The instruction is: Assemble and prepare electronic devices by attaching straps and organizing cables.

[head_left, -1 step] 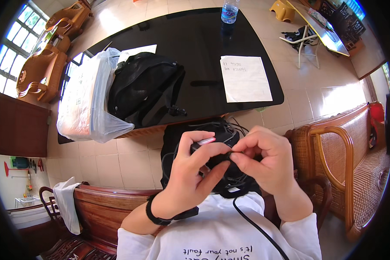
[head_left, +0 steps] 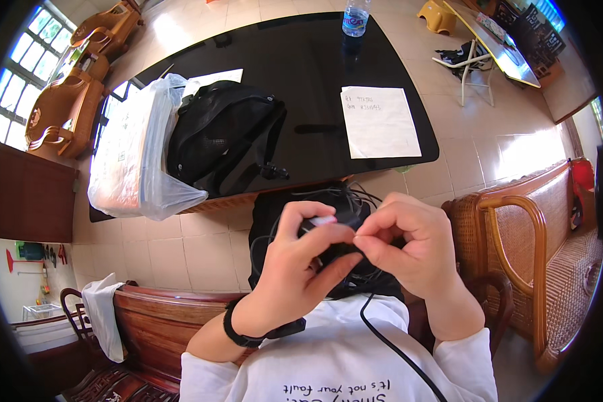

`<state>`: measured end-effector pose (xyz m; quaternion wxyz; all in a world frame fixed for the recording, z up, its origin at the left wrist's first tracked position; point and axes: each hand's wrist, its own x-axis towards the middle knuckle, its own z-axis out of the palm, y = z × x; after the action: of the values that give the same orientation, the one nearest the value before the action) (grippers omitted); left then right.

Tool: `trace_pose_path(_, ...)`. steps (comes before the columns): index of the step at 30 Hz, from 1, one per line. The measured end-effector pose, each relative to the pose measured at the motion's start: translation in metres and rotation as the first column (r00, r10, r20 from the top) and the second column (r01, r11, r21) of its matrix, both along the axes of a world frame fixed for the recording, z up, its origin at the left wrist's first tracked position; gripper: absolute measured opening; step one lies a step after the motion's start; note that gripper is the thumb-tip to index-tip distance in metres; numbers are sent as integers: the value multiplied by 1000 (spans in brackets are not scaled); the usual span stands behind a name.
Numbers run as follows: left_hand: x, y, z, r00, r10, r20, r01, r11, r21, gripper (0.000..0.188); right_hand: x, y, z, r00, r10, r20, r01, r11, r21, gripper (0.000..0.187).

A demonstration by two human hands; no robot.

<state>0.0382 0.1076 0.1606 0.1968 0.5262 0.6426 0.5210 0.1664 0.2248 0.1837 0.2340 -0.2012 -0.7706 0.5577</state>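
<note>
Above my lap, my left hand is curled round a small dark thing, with a pink-and-white piece showing by its index finger. Its kind is hidden by the fingers. My right hand is closed in a pinch, its fingertips meeting the left fingers; whatever lies between them is too small to make out. Beneath both hands is a tangle of thin black cables on dark cloth. A thicker black cable runs down over my white shirt.
Ahead stands a black glossy table bearing a black bag, a filled plastic bag, a sheet of paper and a water bottle. A woven armchair is at my right; a wooden bench is at my left.
The pink-and-white piece has shifted slightly right and blurs in my left hand. My right fingertips have moved a little left. The cables under my hands have shifted slightly.
</note>
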Motion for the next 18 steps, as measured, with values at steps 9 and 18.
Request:
trace_pose_path(9, 8, 2, -36, 750, 29, 661, -10, 999, -33, 18, -71, -13, -5, 930, -342, -132, 301, 508, 807, 21)
trace_pose_path(18, -14, 8, -34, 924, 168, 343, -206, 975, 78, 21, -46, -10, -3, 990, -53, 127, 13, 954, 299, 15)
